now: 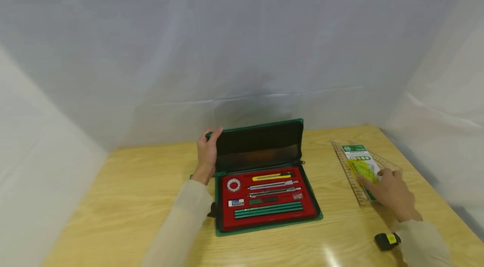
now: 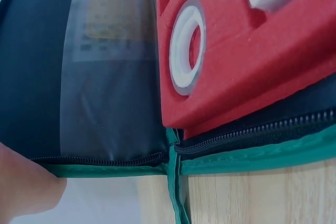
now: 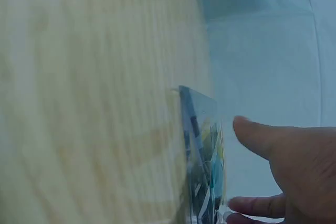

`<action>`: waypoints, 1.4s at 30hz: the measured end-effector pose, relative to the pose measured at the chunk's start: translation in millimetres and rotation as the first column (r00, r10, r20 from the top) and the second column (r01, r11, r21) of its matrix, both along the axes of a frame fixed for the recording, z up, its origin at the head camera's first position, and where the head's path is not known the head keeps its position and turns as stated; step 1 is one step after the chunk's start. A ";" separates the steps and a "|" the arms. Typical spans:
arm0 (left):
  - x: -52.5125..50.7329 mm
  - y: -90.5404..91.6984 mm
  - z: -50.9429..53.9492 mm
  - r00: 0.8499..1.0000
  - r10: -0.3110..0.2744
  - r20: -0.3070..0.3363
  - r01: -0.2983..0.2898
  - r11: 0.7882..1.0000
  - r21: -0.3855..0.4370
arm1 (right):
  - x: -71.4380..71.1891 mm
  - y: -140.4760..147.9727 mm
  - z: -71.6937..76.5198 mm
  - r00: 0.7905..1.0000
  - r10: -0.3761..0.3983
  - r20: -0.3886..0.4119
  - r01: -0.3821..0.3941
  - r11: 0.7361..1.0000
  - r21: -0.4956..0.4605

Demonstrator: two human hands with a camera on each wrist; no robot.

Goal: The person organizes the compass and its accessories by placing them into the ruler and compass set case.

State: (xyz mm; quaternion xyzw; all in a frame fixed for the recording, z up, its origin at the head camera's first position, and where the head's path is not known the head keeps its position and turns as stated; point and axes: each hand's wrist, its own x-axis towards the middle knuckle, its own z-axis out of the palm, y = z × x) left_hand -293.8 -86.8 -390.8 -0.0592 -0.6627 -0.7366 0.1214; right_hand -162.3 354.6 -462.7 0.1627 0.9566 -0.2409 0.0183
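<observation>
Cream sleeves (image 1: 181, 220), black wrist camera (image 1: 385, 241)

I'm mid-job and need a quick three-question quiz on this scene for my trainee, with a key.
1. True or false: the left hand grips the edge of the open lid of the case.

2. Which is closest to the right hand?
A) the eraser
B) the white ring
C) the green-topped packet

3. Fill in: the cutter in the red tray has a ____ body.

Key: 1 true; 2 C; 3 yellow.
</observation>
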 end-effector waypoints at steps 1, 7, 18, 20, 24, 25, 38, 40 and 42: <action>0.2 -0.3 0.2 1.000 0.001 0.002 -0.001 1.000 -0.001 | 0.4 0.2 0.0 1.000 0.001 0.017 -0.001 1.000 0.002; 0.9 -1.6 1.3 1.000 0.006 -0.004 -0.006 1.000 0.008 | 0.8 -2.1 2.0 1.000 0.002 0.020 -0.002 1.000 0.011; 3.0 -8.8 -0.6 1.000 -0.009 -0.004 0.009 1.000 0.011 | 1.4 1.3 -7.6 0.994 0.032 -0.109 -0.039 0.997 -0.062; 2.9 -9.5 -0.6 1.000 -0.014 -0.011 0.014 1.000 0.016 | 1.1 2.5 -9.9 0.985 0.025 -0.169 -0.039 0.996 -0.079; 2.6 -10.1 -0.1 1.000 -0.011 -0.006 0.011 1.000 0.028 | 1.9 5.8 -12.2 0.968 -0.001 -0.250 -0.029 0.993 -0.117; 2.7 -10.2 -0.1 1.000 -0.009 -0.004 0.009 0.999 0.031 | 2.0 6.9 -12.4 0.966 -0.012 -0.260 -0.022 0.991 -0.130; -15.8 -19.6 -21.9 1.000 0.015 -0.001 -0.015 0.999 0.045 | -11.7 1.6 -3.8 0.792 -0.116 -0.600 -0.169 0.902 -0.397; -17.5 -18.7 -24.5 0.999 0.033 0.000 -0.033 0.999 0.035 | -15.5 -1.8 -2.9 0.767 -0.119 -0.631 -0.203 0.888 -0.414; -18.5 -16.3 -25.6 0.999 0.051 -0.003 -0.051 0.998 0.029 | -18.7 -5.1 -1.9 0.750 -0.104 -0.653 -0.219 0.893 -0.394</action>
